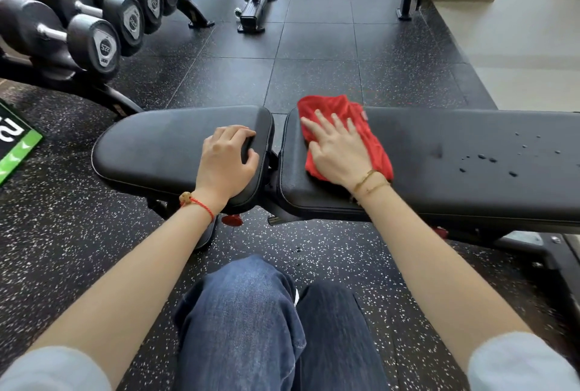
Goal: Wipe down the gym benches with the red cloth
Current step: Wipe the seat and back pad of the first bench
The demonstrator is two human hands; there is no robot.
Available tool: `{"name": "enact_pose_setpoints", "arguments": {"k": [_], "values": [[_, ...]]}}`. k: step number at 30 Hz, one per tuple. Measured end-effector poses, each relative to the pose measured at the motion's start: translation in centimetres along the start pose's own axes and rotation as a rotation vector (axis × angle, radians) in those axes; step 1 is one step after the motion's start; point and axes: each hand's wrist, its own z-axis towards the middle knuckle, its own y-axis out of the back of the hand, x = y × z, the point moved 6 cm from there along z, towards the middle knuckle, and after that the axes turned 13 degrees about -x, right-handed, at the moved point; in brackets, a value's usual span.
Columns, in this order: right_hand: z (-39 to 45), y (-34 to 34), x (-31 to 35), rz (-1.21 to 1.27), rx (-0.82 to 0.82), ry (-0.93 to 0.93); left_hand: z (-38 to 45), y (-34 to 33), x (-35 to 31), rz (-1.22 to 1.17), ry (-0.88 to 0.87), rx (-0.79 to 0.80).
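Note:
A black padded gym bench lies across the view in two pads: a short seat pad (157,152) on the left and a long back pad (455,171) on the right. The red cloth (351,114) is spread on the left end of the long pad. My right hand (337,152) presses flat on the cloth, fingers spread. My left hand (227,161) rests on the right end of the seat pad, fingers curled over its edge by the gap. Water droplets (489,160) sit on the long pad further right.
A rack of black dumbbells (94,29) stands at the upper left. A second bench frame (257,4) stands farther back on the speckled rubber floor. A green and black sign (15,146) lies at the left edge. My knees in blue jeans (251,312) are below the bench.

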Motion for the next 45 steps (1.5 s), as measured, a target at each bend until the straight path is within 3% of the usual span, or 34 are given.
{"name": "enact_pose_setpoints", "arguments": {"k": [6, 10, 15, 19, 23, 26, 34, 41, 45], "values": [[-6.6, 2.4, -1.4, 0.072, -0.048, 0.066, -0.2, 0.0, -0.5, 0.034, -0.037, 0.064], [-7.5, 3.6, -7.0, 0.038, -0.078, -0.045, -0.1, 0.1, -1.8, 0.013, -0.033, 0.078], [-2.6, 2.8, -11.0, -0.051, -0.042, -0.278, 0.7, -0.6, -7.5, -0.127, -0.064, 0.047], [-1.4, 2.2, -8.8, -0.057, -0.013, -0.21, 0.4, -2.4, -11.9, -0.156, -0.081, 0.073], [-5.5, 3.3, -7.7, 0.01, -0.04, -0.074, -0.5, -4.3, -13.5, -0.105, -0.087, 0.111], [-8.5, 4.3, -9.1, 0.025, -0.078, -0.07, -0.8, -5.2, -13.3, -0.075, -0.097, 0.13], [-4.3, 4.7, -18.9, -0.096, -0.071, -0.396, -1.2, -5.2, -13.6, -0.067, -0.07, 0.084], [-4.4, 2.7, -8.6, 0.001, -0.03, -0.057, -1.2, -4.9, -13.9, -0.052, -0.059, 0.084], [-8.7, 4.3, -8.9, 0.069, -0.039, 0.021, -1.3, -5.0, -13.6, -0.08, -0.051, 0.075]]}}
